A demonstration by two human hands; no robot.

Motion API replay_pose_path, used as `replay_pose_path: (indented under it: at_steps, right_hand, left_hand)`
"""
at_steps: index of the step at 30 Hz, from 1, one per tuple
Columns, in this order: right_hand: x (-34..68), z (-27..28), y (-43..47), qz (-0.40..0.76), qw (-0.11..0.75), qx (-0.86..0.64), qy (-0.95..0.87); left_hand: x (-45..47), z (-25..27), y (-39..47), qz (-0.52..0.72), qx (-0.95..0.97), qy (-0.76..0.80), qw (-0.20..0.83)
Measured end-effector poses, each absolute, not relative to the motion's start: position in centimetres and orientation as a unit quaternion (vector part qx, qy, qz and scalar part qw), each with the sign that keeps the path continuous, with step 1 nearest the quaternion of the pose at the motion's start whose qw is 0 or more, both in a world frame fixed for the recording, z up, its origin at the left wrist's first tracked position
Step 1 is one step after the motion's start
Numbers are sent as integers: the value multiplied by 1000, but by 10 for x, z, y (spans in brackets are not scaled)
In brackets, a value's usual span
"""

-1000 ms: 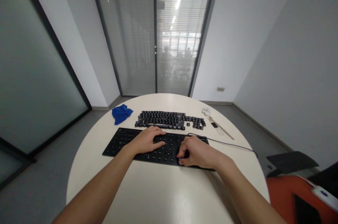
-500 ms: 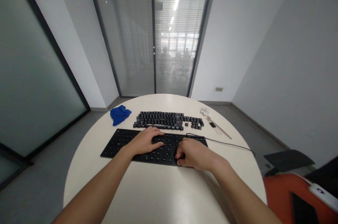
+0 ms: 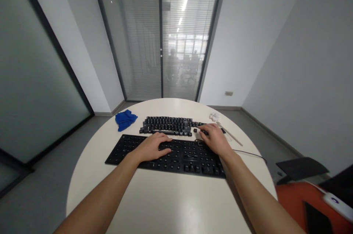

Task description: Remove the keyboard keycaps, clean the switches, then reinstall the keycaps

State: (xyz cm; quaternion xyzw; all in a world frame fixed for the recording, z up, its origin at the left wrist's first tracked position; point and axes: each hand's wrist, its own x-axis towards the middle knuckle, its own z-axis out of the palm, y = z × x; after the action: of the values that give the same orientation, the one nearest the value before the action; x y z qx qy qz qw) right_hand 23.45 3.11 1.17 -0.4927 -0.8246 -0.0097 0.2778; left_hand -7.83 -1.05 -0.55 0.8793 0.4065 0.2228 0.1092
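A black keyboard (image 3: pixel 176 158) lies on the table, most of its keys stripped to bare switches. Several keycaps sit in place along its near right edge. My left hand (image 3: pixel 151 147) rests flat over the keyboard's middle, thumb and fingers apart. Beyond the keyboard, loose black keycaps (image 3: pixel 165 124) are laid out in rows. My right hand (image 3: pixel 216 139) is over the right-hand group of these keycaps, thumb apart from the fingers, and covers part of that group. A single loose keycap (image 3: pixel 195 130) sits just left of its fingertips.
A crumpled blue cloth (image 3: pixel 125 120) is at the far left of the round white table (image 3: pixel 165 204). White crumpled material (image 3: pixel 214 117) and a thin stick (image 3: pixel 234 138) lie at the right. The keyboard's cable (image 3: pixel 250 153) runs over the right edge, near an orange chair (image 3: pixel 292 204).
My right hand has left the keyboard's near right part and moved forward and right to the loose keycaps, its fingers opening. Keycaps along the near right edge are now uncovered. My left hand stays put.
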Motion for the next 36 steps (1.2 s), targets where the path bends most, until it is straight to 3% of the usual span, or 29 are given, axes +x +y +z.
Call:
replay_pose_path:
  at_steps: [10, 25, 29, 33, 36]
  right_hand:
    - [230, -7, 41, -2, 151, -543, -826]
    - [221, 12, 34, 0, 169, -586, -792]
    - [225, 11, 33, 29, 210, -566, -797]
    - [231, 17, 27, 191, 339, -519, -761]
    - [232, 25, 20, 315, 377, -476, -730]
  left_hand:
    - [-80, -7, -10, 227, 880, 403, 108]
    - [-78, -6, -11, 225, 878, 408, 111]
    - [-79, -6, -10, 223, 878, 409, 109]
    - [-79, -6, -10, 224, 878, 408, 112]
    - [-79, -6, -10, 226, 878, 406, 114]
